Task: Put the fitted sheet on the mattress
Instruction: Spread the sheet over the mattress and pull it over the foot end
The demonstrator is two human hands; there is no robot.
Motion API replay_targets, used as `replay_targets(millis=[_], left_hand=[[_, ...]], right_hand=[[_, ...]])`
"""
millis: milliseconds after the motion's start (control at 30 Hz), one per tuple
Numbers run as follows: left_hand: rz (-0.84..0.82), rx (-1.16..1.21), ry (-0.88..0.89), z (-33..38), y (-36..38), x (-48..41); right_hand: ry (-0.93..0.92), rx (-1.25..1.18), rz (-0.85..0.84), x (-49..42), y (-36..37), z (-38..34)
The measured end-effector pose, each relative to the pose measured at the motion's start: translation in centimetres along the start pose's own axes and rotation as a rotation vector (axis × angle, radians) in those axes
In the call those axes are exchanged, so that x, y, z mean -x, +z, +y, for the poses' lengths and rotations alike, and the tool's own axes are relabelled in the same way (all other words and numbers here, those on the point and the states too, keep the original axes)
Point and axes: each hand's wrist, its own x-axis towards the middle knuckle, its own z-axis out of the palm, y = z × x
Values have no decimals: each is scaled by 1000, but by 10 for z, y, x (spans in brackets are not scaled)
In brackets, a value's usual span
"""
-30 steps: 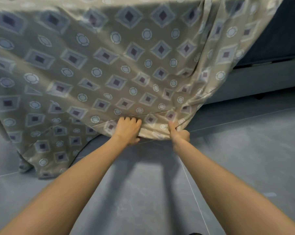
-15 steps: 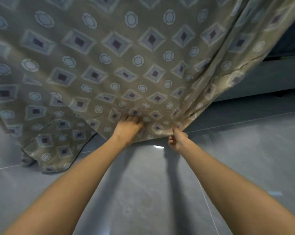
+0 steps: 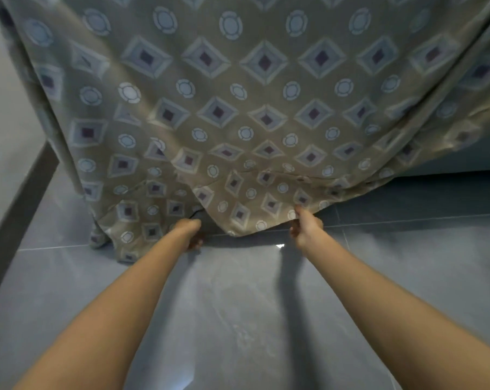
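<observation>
Beige fitted sheet [image 3: 263, 108] hem: holding low for tucking.
Pinching with right hand [image 3: 305, 230]; reaching left hand [image 3: 187, 233] underneath, grip hidden.

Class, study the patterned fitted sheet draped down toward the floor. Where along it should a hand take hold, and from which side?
Grip the fitted sheet at its bottom hem, coming from below and in front. That edge hangs free, so fingers can curl behind it; higher up the cloth lies flat, offering no fold. The right hand pinches it there, thumb on the outer face.
</observation>
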Motion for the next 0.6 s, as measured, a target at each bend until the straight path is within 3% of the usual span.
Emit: replay_targets(millis=[67,133,267,367,467,600], left_hand=[[-110,606,-151,10,-2,-1],[-175,888,-186,18,-1,-5],[-240,1044,-157,19,6,-29],[-290,1094,-128,20,10,-36],[-315,1193,-99,26,14,-31],[-249,1178,-47,21,21,-34]], right_hand=[[78,-72,-70,6,12,3],[147,-33,-180,15,26,8],[235,-4,-381,23,42,17],[283,-143,-515,21,42,15],[286,-278,-496,12,36,13],[202,-261,-411,6,30,12]])
